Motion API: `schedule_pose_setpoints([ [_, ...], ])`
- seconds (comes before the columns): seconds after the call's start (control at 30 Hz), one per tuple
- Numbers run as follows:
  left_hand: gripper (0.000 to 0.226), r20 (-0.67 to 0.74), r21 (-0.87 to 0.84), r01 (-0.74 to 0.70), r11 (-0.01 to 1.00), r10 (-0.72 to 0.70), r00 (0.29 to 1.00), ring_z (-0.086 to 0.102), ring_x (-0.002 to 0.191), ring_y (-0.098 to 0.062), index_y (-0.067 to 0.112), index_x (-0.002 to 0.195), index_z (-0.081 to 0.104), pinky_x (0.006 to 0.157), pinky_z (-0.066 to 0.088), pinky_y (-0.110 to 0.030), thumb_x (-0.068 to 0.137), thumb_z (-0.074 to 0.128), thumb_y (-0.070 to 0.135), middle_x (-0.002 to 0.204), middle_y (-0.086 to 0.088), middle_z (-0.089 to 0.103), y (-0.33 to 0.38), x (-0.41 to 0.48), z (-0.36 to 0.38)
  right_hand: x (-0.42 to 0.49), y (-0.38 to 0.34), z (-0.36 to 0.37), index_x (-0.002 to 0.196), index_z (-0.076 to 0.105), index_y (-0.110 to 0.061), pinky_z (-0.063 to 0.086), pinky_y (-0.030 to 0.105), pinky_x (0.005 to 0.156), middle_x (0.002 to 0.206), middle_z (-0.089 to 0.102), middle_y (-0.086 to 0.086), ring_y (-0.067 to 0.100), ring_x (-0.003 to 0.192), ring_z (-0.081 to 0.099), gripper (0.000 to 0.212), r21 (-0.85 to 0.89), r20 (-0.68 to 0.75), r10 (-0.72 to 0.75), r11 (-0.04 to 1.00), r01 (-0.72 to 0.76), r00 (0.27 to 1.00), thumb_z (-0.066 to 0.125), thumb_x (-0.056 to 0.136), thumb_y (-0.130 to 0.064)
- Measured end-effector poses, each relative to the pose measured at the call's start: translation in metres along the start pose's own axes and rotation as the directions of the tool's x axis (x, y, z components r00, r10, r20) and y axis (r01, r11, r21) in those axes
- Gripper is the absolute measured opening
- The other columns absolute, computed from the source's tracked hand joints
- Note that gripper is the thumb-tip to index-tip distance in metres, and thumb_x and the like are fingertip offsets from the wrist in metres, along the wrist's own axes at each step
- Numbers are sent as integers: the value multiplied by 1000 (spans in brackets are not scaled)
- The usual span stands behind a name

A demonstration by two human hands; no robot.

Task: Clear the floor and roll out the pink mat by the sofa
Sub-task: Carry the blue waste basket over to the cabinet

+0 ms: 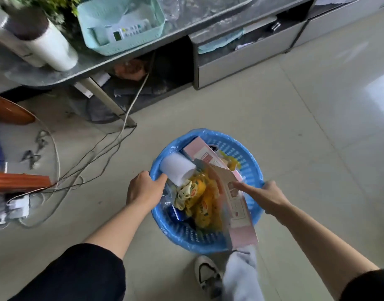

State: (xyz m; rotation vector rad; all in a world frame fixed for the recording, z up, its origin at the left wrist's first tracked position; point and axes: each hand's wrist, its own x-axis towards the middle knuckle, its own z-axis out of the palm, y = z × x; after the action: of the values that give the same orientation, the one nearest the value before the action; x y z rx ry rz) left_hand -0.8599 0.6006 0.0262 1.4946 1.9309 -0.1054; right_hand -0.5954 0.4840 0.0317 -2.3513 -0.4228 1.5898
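Observation:
A round blue basket (250,161) lined with a blue plastic bag stands low over the tiled floor in front of me. My left hand (144,189) grips its left rim. On the right rim sits my right hand (267,197), fingers closed on the edge, index finger lying across a pink carton. Inside the basket are a white roll (178,169), yellow snack wrappers (203,199) and pink cartons (241,211) that stick out over the near edge. No pink mat or sofa is in view.
A grey table (56,76) with a mint tray (121,25) and a white pot stands behind. Its leg (108,103) and loose cables (89,157) run over the floor at left, with a power strip (17,208) and metal clips (34,148). Grey drawers (247,55) are beyond. My shoe (207,275) is below the basket.

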Motion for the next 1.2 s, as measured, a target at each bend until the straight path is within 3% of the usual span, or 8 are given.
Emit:
schedule_pose_setpoints([
  [0.2,36,-53,-36,138,990,-139,989,49,49,-20,13,64,49,44,31,-25,82,50,43,59,-3,55,-57,91,-86,13,-115,90,107,55,-3,30,24,43,68,44,1,15,53,40,93,-53,71,-49,997,52,996,73,52,-75],
  [0.3,36,-27,4,192,981,-192,981,51,53,-22,15,62,51,46,32,-26,82,49,44,59,-3,56,-91,145,-123,31,-169,145,111,48,-3,34,26,46,82,54,5,15,63,49,93,-136,89,-5,991,17,996,68,57,-76],
  [0.43,35,-38,9,251,968,-250,967,52,59,-21,11,79,57,48,31,-29,84,50,45,75,-8,62,-141,210,-167,49,-225,223,124,42,-8,38,27,50,108,58,9,18,80,55,95,-182,112,20,983,1,993,67,61,-75],
  [0.53,42,-70,20,296,955,-294,953,54,68,-28,7,93,57,56,35,-31,84,49,48,88,-12,64,-179,246,-197,51,-253,281,123,40,-9,41,28,55,111,57,8,19,86,56,93,-180,146,26,984,1,989,68,62,-73],
  [0.67,47,-77,80,306,949,-300,951,59,81,-34,7,102,55,58,37,-33,85,46,50,100,-17,65,-219,296,-235,51,-286,346,124,42,-6,49,33,66,115,60,12,24,96,60,92,-108,190,45,994,-25,981,69,64,-70],
  [0.8,51,-74,98,281,955,-274,959,59,98,-39,7,119,44,70,43,-38,86,49,46,113,-20,61,-253,343,-270,52,-316,408,120,47,-6,55,42,82,112,63,11,25,97,63,85,-62,192,68,996,-57,979,68,65,-68],
  [1.07,70,-43,29,328,944,-327,944,50,120,-43,1,141,30,96,43,-48,90,52,42,140,-22,46,-307,424,-306,74,-364,511,83,55,-18,55,41,79,93,70,8,23,84,67,43,74,155,62,994,-74,986,69,72,-57],
  [1.2,75,-67,-14,348,937,-348,935,40,131,-45,0,147,22,106,37,-50,92,50,41,149,-22,38,-322,461,-314,88,-382,549,91,57,-15,56,39,76,94,71,8,22,83,68,40,198,158,73,975,-104,985,74,71,-46],
])
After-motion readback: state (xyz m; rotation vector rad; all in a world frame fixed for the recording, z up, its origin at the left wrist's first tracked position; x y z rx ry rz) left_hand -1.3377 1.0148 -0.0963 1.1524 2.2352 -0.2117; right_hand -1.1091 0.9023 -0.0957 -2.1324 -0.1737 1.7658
